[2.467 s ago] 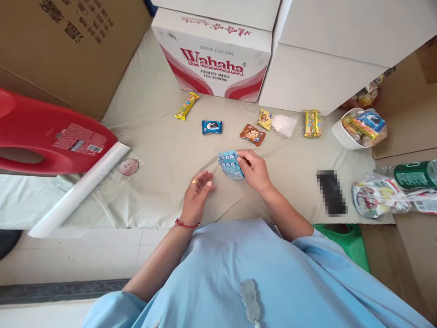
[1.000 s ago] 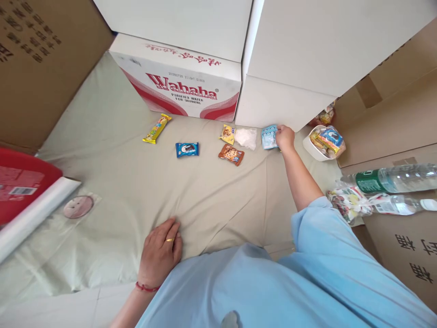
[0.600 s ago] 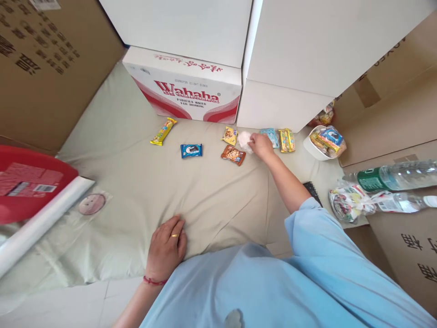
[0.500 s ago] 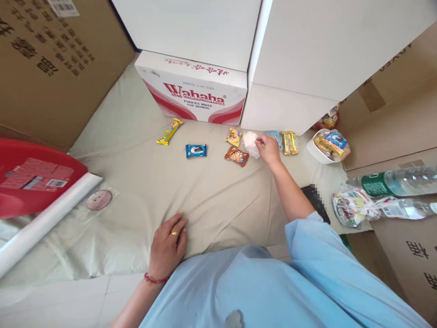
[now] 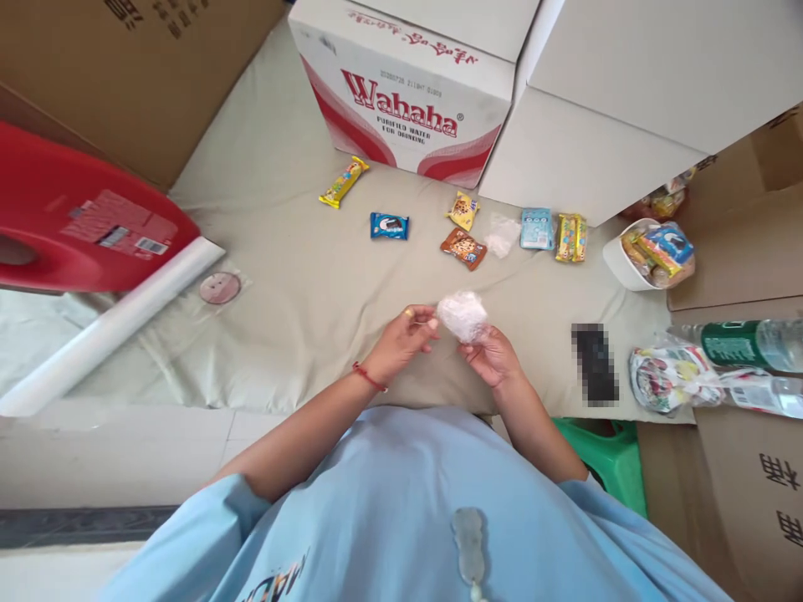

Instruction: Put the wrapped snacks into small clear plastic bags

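My right hand [image 5: 493, 355] is closed on the lower right edge of a white, roundish snack packet [image 5: 462, 316] in shiny clear wrap. My left hand [image 5: 405, 341], with curled fingers, is at the packet's left edge; whether its fingertips pinch the wrap cannot be made out. Both hands are above the front of the cloth. Farther back lie another clear-and-white packet [image 5: 502, 234], a brown cookie packet [image 5: 462, 248], a yellow cookie packet [image 5: 463, 210], a light blue packet [image 5: 536, 228] and a pair of yellow packets [image 5: 570, 237]. Left of these are a blue packet [image 5: 389, 226] and a yellow bar [image 5: 344, 181].
A Wahaha carton [image 5: 407, 109] and white boxes [image 5: 583, 159] line the back. On the right are a white tub [image 5: 633, 267] of snacks, a blurred dark object [image 5: 595, 364] and bottles [image 5: 728, 343]. Left are a red container [image 5: 94, 226] and a white roll [image 5: 119, 322].
My right hand has brought a white packet toward me from the snack row, leaving another there. My left hand has risen from the front edge to meet it. The view has shifted.
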`<act>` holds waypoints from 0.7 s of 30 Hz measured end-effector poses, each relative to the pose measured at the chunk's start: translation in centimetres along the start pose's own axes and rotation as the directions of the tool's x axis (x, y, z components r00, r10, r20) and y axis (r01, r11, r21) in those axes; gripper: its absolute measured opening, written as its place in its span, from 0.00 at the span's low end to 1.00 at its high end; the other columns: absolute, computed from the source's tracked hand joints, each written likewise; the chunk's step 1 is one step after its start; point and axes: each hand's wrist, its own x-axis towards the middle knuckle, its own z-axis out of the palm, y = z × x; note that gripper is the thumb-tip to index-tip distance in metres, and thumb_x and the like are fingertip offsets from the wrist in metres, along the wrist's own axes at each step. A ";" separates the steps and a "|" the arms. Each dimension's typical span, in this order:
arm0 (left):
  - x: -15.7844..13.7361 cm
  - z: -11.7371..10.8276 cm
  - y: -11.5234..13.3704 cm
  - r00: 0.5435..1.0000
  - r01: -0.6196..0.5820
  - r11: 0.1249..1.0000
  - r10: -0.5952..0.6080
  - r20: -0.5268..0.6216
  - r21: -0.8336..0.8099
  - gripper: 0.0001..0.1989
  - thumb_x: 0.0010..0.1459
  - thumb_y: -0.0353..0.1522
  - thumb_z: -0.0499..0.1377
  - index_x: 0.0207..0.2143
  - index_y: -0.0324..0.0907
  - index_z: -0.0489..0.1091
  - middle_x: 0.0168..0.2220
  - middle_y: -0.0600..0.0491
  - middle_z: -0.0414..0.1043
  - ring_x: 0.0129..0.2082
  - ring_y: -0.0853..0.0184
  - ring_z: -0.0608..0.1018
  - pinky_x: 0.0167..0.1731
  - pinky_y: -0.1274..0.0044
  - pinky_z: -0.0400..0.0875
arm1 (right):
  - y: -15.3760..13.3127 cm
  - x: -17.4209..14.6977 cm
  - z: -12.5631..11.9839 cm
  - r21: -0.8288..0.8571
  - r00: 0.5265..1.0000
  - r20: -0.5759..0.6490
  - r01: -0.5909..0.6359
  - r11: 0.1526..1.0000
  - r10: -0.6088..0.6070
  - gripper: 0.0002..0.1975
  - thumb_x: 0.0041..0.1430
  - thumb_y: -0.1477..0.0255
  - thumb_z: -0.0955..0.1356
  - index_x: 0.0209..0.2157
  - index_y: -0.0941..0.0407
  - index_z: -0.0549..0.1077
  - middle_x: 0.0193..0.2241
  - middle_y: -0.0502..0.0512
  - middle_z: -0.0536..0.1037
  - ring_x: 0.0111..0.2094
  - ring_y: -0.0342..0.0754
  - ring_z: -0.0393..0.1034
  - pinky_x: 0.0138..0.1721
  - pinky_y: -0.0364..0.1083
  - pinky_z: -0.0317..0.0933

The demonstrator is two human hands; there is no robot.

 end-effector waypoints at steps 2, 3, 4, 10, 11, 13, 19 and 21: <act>0.6 0.7 0.0 1.000 0.008 0.999 -0.008 0.015 -0.039 0.26 0.52 0.52 0.69 0.40 0.42 0.71 0.40 0.50 0.79 0.36 0.65 0.80 0.33 0.74 0.75 | 0.2 -0.1 0.5 -0.053 1.000 0.013 0.015 0.999 -0.015 0.16 0.40 0.74 0.80 0.34 0.54 0.79 0.30 0.48 0.78 0.27 0.42 0.65 0.22 0.40 0.58; 0.6 0.8 -0.2 1.000 0.004 0.999 -0.004 -0.007 -0.039 0.25 0.51 0.52 0.70 0.36 0.42 0.70 0.34 0.52 0.77 0.34 0.66 0.78 0.33 0.74 0.73 | 0.1 0.0 0.7 -0.090 0.999 0.009 0.048 0.995 -0.048 0.15 0.40 0.71 0.80 0.33 0.54 0.79 0.29 0.48 0.77 0.27 0.41 0.65 0.22 0.40 0.58; 0.6 0.7 -0.4 0.999 0.003 0.999 -0.004 -0.043 -0.036 0.25 0.50 0.51 0.71 0.33 0.43 0.68 0.30 0.55 0.76 0.31 0.67 0.77 0.33 0.74 0.72 | -0.1 0.1 0.7 -0.131 0.996 -0.004 0.093 0.987 -0.094 0.14 0.41 0.69 0.80 0.32 0.54 0.79 0.28 0.47 0.76 0.26 0.40 0.64 0.23 0.39 0.58; -1.1 -1.5 -1.2 0.968 0.104 0.993 -0.115 -0.224 -0.060 0.27 0.44 0.51 0.73 0.27 0.45 0.63 0.22 0.57 0.73 0.26 0.68 0.74 0.32 0.75 0.66 | -2.6 1.5 -0.8 -0.260 0.933 -0.142 0.286 0.922 -0.330 0.17 0.42 0.61 0.81 0.32 0.53 0.79 0.26 0.46 0.74 0.29 0.41 0.66 0.25 0.39 0.57; -1.4 -1.8 -1.1 0.962 0.103 0.993 -0.116 -0.247 -0.064 0.27 0.44 0.51 0.73 0.27 0.44 0.64 0.23 0.57 0.73 0.27 0.68 0.74 0.33 0.75 0.67 | -3.1 1.7 -1.0 -0.261 0.923 -0.155 0.305 0.916 -0.352 0.18 0.42 0.60 0.81 0.32 0.53 0.79 0.27 0.46 0.74 0.29 0.41 0.66 0.25 0.39 0.58; -1.8 -2.2 -1.0 0.956 0.080 0.995 -0.096 -0.277 -0.067 0.25 0.44 0.50 0.74 0.28 0.44 0.66 0.25 0.57 0.75 0.29 0.68 0.75 0.35 0.74 0.67 | -3.9 2.2 -1.2 -0.291 0.905 -0.145 0.347 0.892 -0.400 0.17 0.44 0.60 0.80 0.33 0.53 0.79 0.27 0.47 0.74 0.30 0.42 0.67 0.26 0.39 0.58; -2.3 -2.5 -0.8 0.953 0.069 0.996 -0.082 -0.292 -0.055 0.23 0.45 0.48 0.74 0.28 0.43 0.67 0.24 0.57 0.74 0.28 0.70 0.73 0.34 0.76 0.65 | -4.6 2.5 -0.9 -0.405 0.865 -0.110 0.411 0.817 -0.490 0.14 0.49 0.60 0.77 0.34 0.52 0.78 0.27 0.48 0.73 0.31 0.43 0.67 0.26 0.40 0.59; -2.3 -2.7 -0.8 0.949 0.124 0.987 -0.147 -0.280 -0.100 0.25 0.44 0.49 0.74 0.28 0.43 0.66 0.23 0.57 0.73 0.25 0.71 0.72 0.31 0.76 0.64 | -4.8 2.2 -1.3 -0.389 0.869 -0.109 0.410 0.825 -0.483 0.13 0.50 0.60 0.77 0.34 0.52 0.78 0.27 0.47 0.73 0.30 0.43 0.66 0.26 0.40 0.59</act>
